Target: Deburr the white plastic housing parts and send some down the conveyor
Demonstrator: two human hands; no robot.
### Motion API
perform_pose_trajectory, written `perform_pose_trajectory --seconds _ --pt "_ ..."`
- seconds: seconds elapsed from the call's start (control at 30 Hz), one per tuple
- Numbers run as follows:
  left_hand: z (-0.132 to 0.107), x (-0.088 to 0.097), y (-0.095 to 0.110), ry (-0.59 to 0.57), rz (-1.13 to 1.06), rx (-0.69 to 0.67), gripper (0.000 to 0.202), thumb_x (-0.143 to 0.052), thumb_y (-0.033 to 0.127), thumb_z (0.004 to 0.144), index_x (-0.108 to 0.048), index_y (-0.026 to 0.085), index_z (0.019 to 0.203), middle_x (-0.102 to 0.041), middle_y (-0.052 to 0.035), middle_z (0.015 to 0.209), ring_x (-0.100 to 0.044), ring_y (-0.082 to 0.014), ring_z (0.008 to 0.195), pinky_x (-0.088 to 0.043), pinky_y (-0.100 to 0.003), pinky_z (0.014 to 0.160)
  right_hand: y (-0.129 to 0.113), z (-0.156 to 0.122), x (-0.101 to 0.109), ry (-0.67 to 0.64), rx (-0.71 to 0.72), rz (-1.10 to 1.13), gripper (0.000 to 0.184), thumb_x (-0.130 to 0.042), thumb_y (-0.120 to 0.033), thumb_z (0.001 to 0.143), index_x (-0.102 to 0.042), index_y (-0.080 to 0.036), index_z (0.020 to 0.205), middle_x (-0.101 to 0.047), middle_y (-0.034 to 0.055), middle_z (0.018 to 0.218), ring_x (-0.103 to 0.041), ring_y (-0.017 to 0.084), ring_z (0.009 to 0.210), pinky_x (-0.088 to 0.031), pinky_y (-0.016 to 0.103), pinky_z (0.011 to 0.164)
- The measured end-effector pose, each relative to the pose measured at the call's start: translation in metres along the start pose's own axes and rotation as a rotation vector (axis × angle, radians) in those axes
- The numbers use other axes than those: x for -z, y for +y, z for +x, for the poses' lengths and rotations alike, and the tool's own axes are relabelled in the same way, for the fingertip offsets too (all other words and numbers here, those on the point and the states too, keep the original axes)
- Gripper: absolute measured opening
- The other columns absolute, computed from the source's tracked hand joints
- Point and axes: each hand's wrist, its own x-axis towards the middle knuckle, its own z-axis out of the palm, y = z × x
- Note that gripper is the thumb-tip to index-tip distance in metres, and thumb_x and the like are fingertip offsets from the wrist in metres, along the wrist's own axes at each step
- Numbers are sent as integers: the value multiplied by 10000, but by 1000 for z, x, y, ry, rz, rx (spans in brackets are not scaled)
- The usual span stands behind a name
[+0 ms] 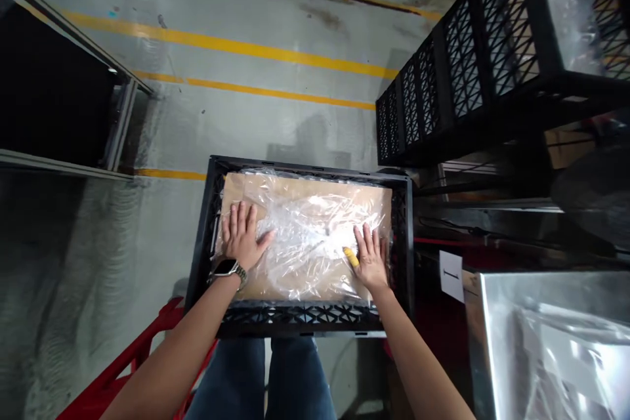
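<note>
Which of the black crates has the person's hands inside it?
The low black crate at the person's knees: left hand and right hand press flat on its clear plastic sheet. The stacked crates at upper right are untouched.

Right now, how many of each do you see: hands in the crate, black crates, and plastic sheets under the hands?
Hands: 2, left hand and right hand
Black crates: 2, the near crate and the stacked crate
Plastic sheets: 1, plastic sheet
Total: 5

Contents under crumpled plastic film (315,230) in crate (305,321) indistinct
</note>
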Motion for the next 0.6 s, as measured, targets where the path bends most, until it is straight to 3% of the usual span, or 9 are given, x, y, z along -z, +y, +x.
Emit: perform_pose_trajectory --seconds 0.1,0.17,0.23,0.3,0.33,0.4,0.47,0.53,0.6 --pt "5 13 -2 -38 -42 31 822 -487 642 934 -269 233 1612 -152 -84 1724 -71 -319 1590 -90 -628 1254 -2 1 25 18 49 36 620 -395 -500 1035 -296 -290 1609 -228 79 1705 -176 346 1573 -277 601 1220" --pt "7 22 -6 -61 -80 47 790 -466 650 940 -287 265 1606 -178 -55 1721 -115 -301 1587 -193 -591 1249 0 -1 48 84 79 62 629 -398 -472 1031 -285 -252 1609 -235 106 1696 -201 325 1569 -342 556 1204" --pt "4 29 -6 -72 -116 69 787 -460 611 954 -283 209 1608 -170 -92 1719 -105 -313 1587 -221 -576 1244 7 -1 70 237 74 71 677 -430 -451 1008 -269 -179 1607 -258 157 1676 -206 342 1564 -316 575 1216" --pt "-4 33 0 -77 -152 80 786 -483 515 960 -260 127 1606 -150 -157 1712 -77 -345 1586 -156 -606 1252 18 3 84 404 10 53 765 -496 -477 955 -278 -122 1597 -304 204 1644 -249 394 1540 -291 627 1212" --pt "-11 34 6 -85 -173 67 783 -508 450 950 -255 94 1601 -151 -184 1705 -70 -350 1585 -111 -608 1260 23 7 87 434 -53 48 826 -526 -506 922 -277 -97 1595 -312 228 1633 -281 421 1522 -334 633 1187" --pt "-29 37 22 -112 -230 12 790 -558 318 900 -269 43 1582 -188 -198 1696 -92 -329 1584 -122 -536 1279 31 20 89 404 -220 39 932 -563 -574 853 -288 -63 1582 -366 285 1583 -418 477 1434 -483 637 1053" --pt "-49 42 37 -136 -290 -41 846 -612 252 825 -279 56 1578 -222 -168 1696 -120 -328 1580 -135 -519 1285 34 33 87 358 -317 23 915 -544 -596 827 -365 -42 1533 -535 347 1400 -602 538 1214 -572 672 812" --pt "-70 48 47 -140 -342 -60 907 -639 216 763 -274 83 1582 -214 -155 1702 -115 -356 1577 -138 -549 1280 33 44 88 334 -381 -5 829 -507 -590 816 -461 -87 1474 -663 330 1158 -691 565 953 -557 681 586" --pt "-87 55 50 -128 -418 -55 828 -636 264 801 -335 121 1559 -231 -156 1700 -126 -382 1572 -139 -575 1273 33 52 93 321 -454 -34 734 -500 -575 781 -542 -213 1418 -703 265 1039 -704 555 813 -522 655 470"
